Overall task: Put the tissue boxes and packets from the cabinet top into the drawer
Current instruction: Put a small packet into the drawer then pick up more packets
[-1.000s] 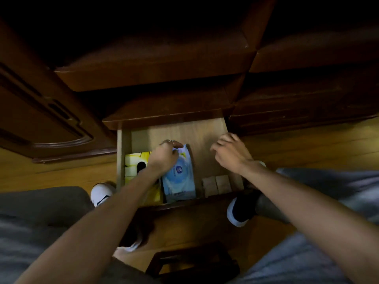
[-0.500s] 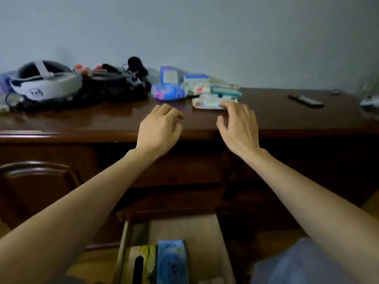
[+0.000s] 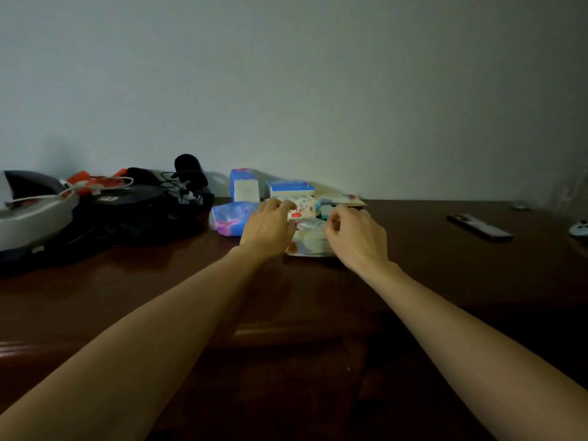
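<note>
Hands both out over dark wooden worktop (image 3: pixel 127 281), arms bare. Left hand (image 3: pixel 269 226) reaches to 12 o'clock, fingers bent down onto a small packet with red print (image 3: pixel 302 211); ring on one finger; looks like it holds that packet but the grip is partly hidden, cannot tell for sure. Right hand (image 3: pixel 356 237) just at 3 o'clock of the left one, fingers curled, thumb and forefinger close together over a flat pale packet (image 3: pixel 310 241) lying on the worktop between both hands; whether it pinches the packet, cannot tell. Blue-purple soft pack (image 3: pixel 229 218) at 9 o'clock of left hand, touching or just beside it. Upright blue tissue box (image 3: pixel 245 186) at 11 o'clock behind, blue-topped box (image 3: pixel 291 186) at 12 o'clock, more flat packets (image 3: pixel 342 198) at 1 o'clock, stacked, blurred. Pile of dark gear with cables (image 3: pixel 133 211) far at 9 o'clock, white-grey headset (image 3: pixel 31 218) at its left edge. Dark remote (image 3: pixel 479 227) well apart at 3 o'clock. Small pale object (image 3: pixel 579 229) at right frame edge. Grey wall (image 3: pixel 318 90) behind. Drawer out of view.
</note>
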